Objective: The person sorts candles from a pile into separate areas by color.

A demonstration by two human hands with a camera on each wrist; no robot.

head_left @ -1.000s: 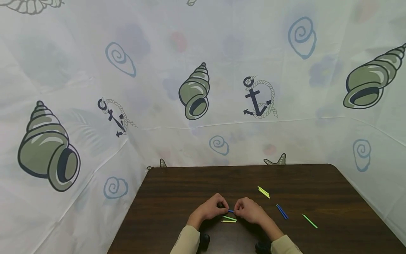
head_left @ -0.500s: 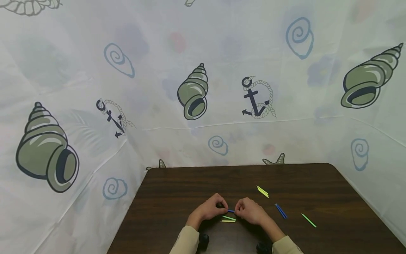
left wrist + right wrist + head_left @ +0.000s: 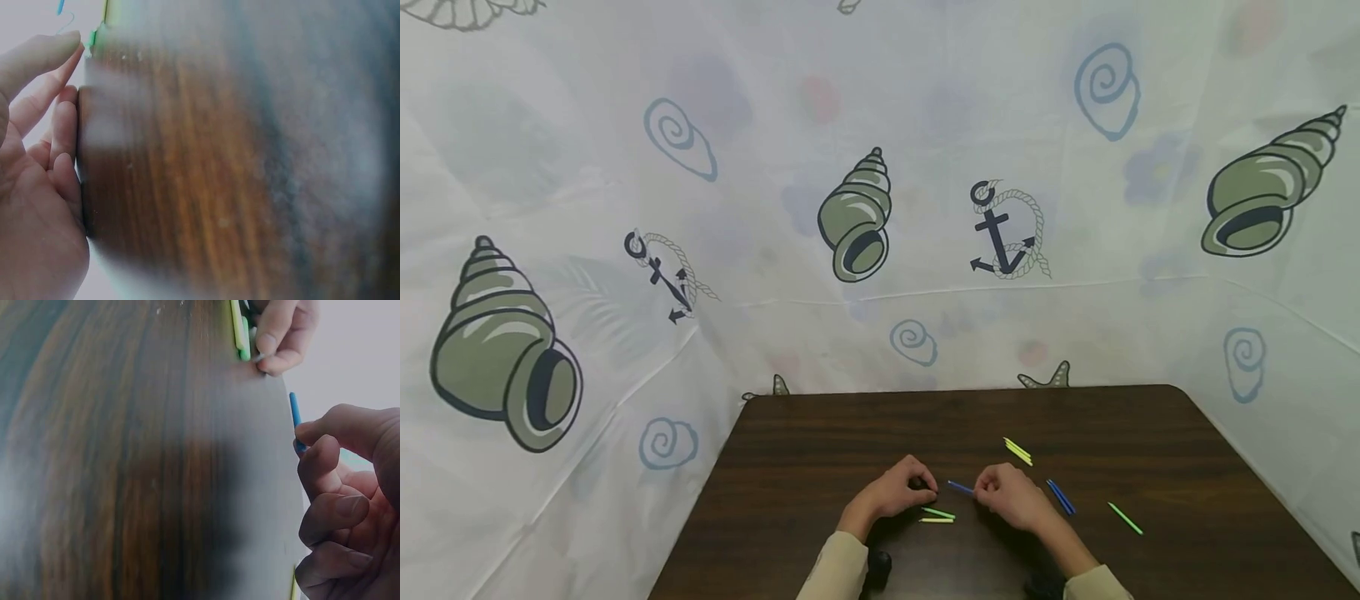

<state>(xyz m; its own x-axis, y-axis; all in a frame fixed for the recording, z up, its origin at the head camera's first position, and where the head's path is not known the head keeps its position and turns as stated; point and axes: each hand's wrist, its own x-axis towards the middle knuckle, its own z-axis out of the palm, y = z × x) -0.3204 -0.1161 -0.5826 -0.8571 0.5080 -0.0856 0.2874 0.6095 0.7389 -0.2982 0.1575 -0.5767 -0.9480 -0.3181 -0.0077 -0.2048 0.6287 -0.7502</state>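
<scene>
Between its thumb and index finger, my right hand [image 3: 1011,497] pinches one end of a thin blue stick [image 3: 959,487]; the other end points left, toward my left hand. The right wrist view shows this blue stick [image 3: 294,407] jutting past the fingertips. My left hand [image 3: 893,490] is over the table to the left, thumb and index tip close together, with no stick visible between them. Just below its fingertips lie a green stick [image 3: 940,513] and a yellow stick [image 3: 936,521], nearly side by side. The left wrist view shows the left hand's [image 3: 37,162] fingers loosely extended.
On the dark wooden table [image 3: 820,433], several yellow sticks [image 3: 1018,452] lie beyond the right hand. A pair of blue sticks [image 3: 1061,497] and a single green stick [image 3: 1125,518] lie farther right. A shell-printed cloth [image 3: 760,208] hangs behind the table.
Both hands were close together at the blue stick. The right hand has moved right, carrying the stick away from the left fingertips, and the left hand has stayed nearly in place.
</scene>
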